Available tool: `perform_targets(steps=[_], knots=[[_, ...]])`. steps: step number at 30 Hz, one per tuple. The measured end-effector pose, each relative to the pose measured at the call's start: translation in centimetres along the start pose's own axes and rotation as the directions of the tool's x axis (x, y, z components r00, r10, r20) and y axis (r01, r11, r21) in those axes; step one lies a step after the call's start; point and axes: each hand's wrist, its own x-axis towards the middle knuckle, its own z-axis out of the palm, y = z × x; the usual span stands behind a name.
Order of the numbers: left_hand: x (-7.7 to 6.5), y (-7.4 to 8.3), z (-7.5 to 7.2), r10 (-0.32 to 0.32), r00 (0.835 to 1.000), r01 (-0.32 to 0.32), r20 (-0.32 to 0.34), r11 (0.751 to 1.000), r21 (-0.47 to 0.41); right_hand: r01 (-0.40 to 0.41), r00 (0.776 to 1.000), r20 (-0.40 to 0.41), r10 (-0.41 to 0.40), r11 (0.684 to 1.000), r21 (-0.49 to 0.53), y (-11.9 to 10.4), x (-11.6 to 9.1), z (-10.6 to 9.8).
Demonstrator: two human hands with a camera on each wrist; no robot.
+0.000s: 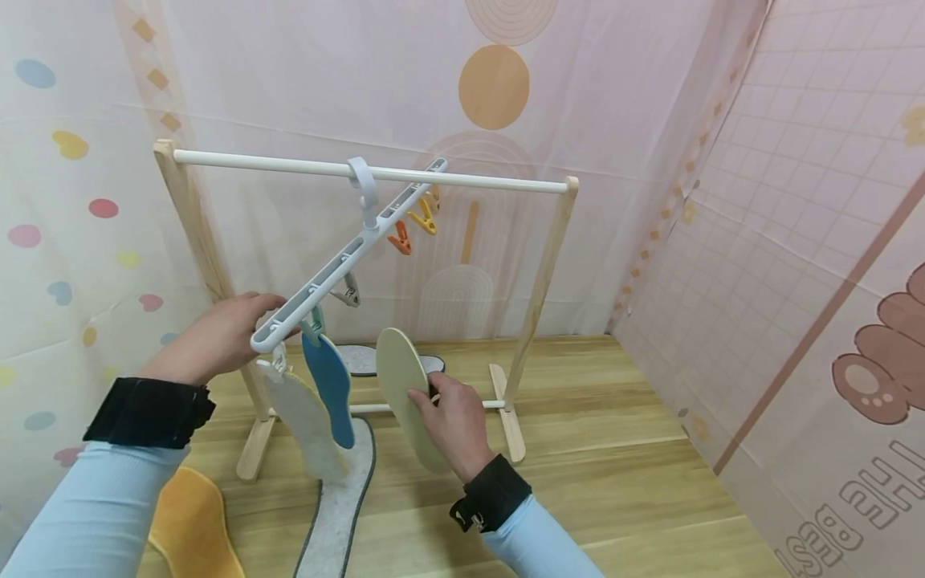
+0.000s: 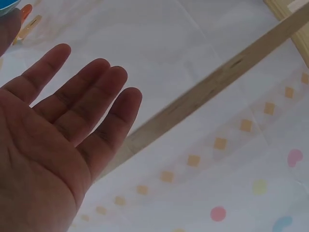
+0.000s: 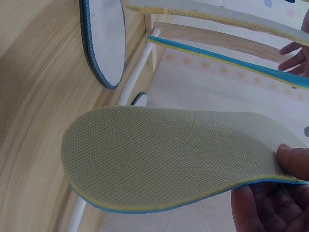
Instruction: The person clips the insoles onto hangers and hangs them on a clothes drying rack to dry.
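Note:
A white clip hanger [image 1: 347, 255] hangs by its hook from the rack's top bar. From its near end hang a blue insole [image 1: 331, 393], held by a teal clip [image 1: 312, 324], and a pale insole [image 1: 299, 417]. My left hand [image 1: 224, 333] is beside that near end, its fingers extended in the left wrist view; whether it touches the hanger is unclear. Between thumb and fingers, my right hand [image 1: 457, 421] pinches a cream insole [image 1: 399, 385] with a blue underside [image 3: 159, 209], raised to the right of the hanging ones. Grey [image 1: 348, 291], orange [image 1: 401, 239] and yellow [image 1: 425, 218] clips line the hanger.
The wooden rack has a white top bar [image 1: 267, 163], a right post [image 1: 542, 293] and feet on the wood-grain surface [image 1: 614, 482]. A grey insole [image 1: 336, 506] and an orange insole [image 1: 193, 522] lie in front; another grey piece [image 1: 359, 361] lies behind.

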Motion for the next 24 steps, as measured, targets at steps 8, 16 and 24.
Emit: perform_targets(steps=[8, 16, 24], knots=[[0.7, 0.4, -0.5, 0.050, 0.999, -0.050, 0.006, 0.999, -0.009, 0.013, 1.000, 0.000, -0.013, 1.000, 0.007, 0.0, 0.2, 0.1], [1.4, 1.1, -0.9, 0.026, 0.999, -0.024, 0.022, 0.997, -0.079, 0.039, 0.999, -0.010, -0.039, 0.999, 0.003, -0.1, 0.4, 0.1], [2.4, 1.4, -0.9, -0.024, 0.998, 0.034, 0.062, 0.988, -0.152, 0.041, 0.999, -0.006, -0.041, 0.999, -0.005, -0.2, 0.5, 0.2]])
